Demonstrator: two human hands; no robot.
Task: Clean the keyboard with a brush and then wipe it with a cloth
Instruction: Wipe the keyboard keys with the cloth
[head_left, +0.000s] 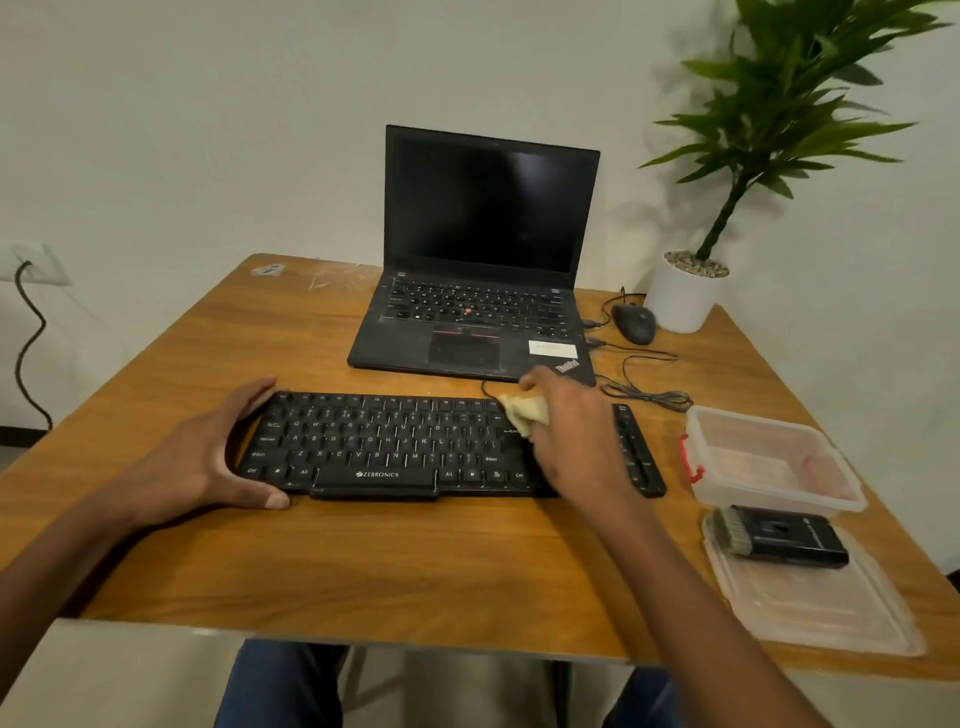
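Keyboard (395, 447) lies on table (415, 561) in front of laptop (478, 291). L hand (218, 457) clasps its left end w/ curled fingers; R hand (576, 441) presses bunched cloth (524, 413) on right-side keys. Brush (779, 538) lies on lid (831, 608), near.

You can read "ZEBRONICS" in white on the front edge of your flat black plastic keyboard (395, 447), and "ThinkPad" on the open black laptop's (470, 306) palm rest corner.
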